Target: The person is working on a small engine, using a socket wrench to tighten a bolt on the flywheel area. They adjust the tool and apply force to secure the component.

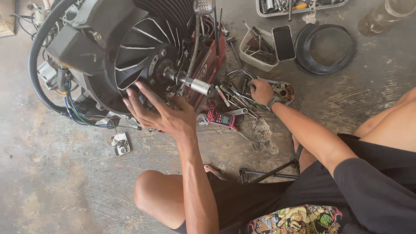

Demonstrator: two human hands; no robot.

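Note:
A dark engine (pixel 112 47) with a finned fan wheel lies on the concrete floor at upper left. A metal puller tool (pixel 190 82) sticks out of the wheel's hub. My left hand (pixel 158 112) rests with fingers spread against the lower edge of the engine housing, holding nothing. My right hand (pixel 261 92) reaches into a pile of loose hand tools (pixel 236 93) on the floor and is closed around something small there; what it grips is hidden by the fingers. A round stator plate (pixel 284 92) lies just beyond that hand.
A red multimeter (pixel 221 119) lies between my hands. A phone (pixel 284 42) rests on a grey tray of tools (pixel 255 54), beside a black rubber ring (pixel 327 47). A small metal part (pixel 121 143) lies on the floor. My knees are at bottom.

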